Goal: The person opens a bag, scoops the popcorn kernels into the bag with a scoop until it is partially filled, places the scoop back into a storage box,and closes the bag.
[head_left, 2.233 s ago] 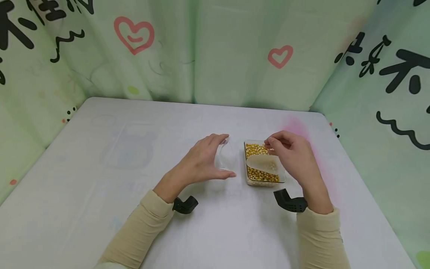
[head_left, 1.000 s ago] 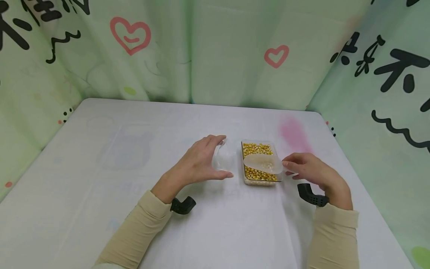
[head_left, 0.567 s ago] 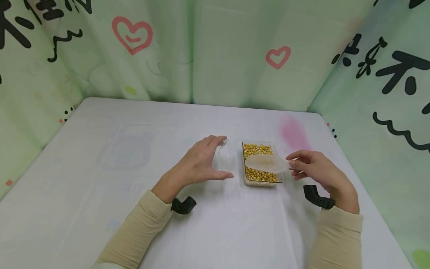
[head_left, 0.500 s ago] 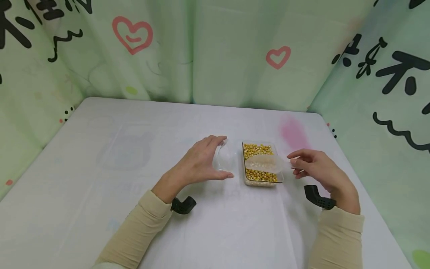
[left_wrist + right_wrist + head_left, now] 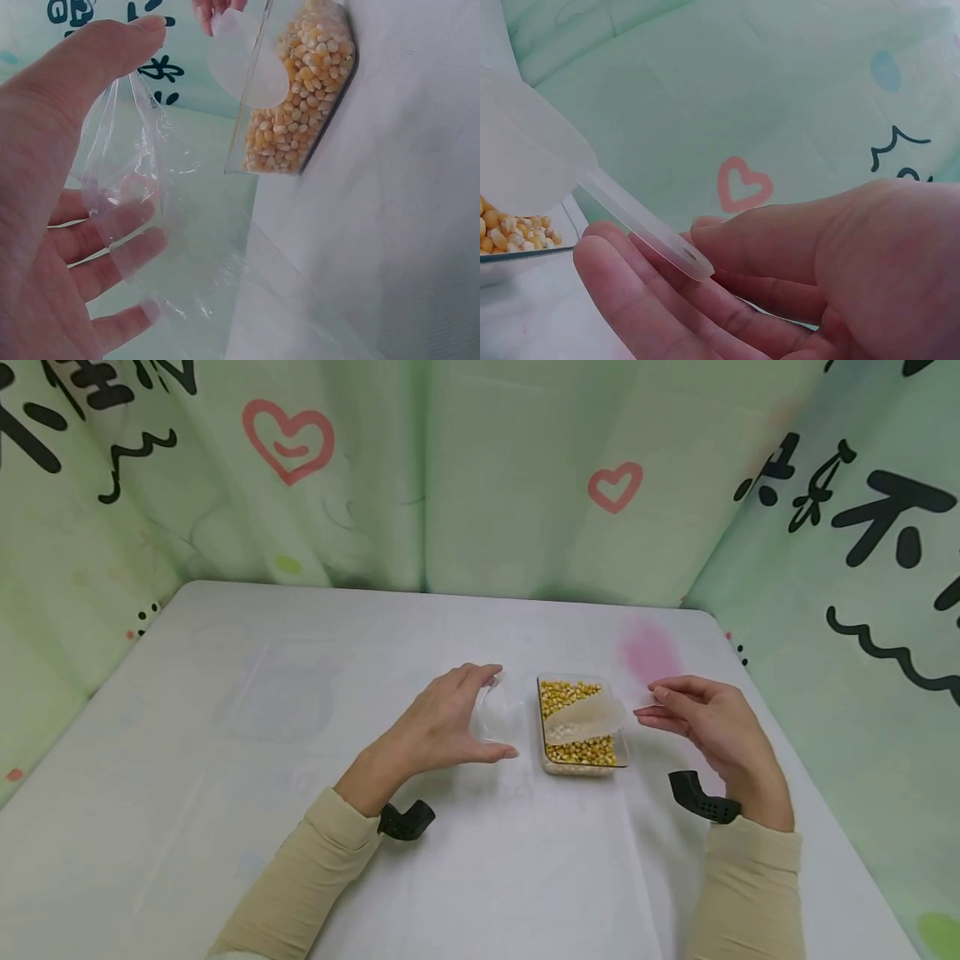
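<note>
In the head view my left hand (image 5: 427,727) holds a clear plastic bag (image 5: 497,712), thumb and fingers spread wide and its film stretched between them. The left wrist view shows this film (image 5: 135,172) drawn up at the thumb tip and lying across the fingers. My right hand (image 5: 712,727) pinches the handle of a translucent white plastic scoop (image 5: 588,717), thumb against fingers, clearest in the right wrist view at the handle (image 5: 641,217). The scoop's bowl slants over a clear rectangular container (image 5: 624,752) of yellow corn kernels (image 5: 570,693), its tip down by the corn.
A white-covered table (image 5: 285,760) carries the container, right of centre. Green curtains (image 5: 510,485) with hearts and black lettering enclose its back and sides. Each wrist wears a black camera mount, the left one (image 5: 407,820) close over the cloth.
My right hand moves right and toward me from over the container's edge, then rises slightly. The scoop turns from nearly level to slanted, tip lower at left. The left hand and bag stay put.
</note>
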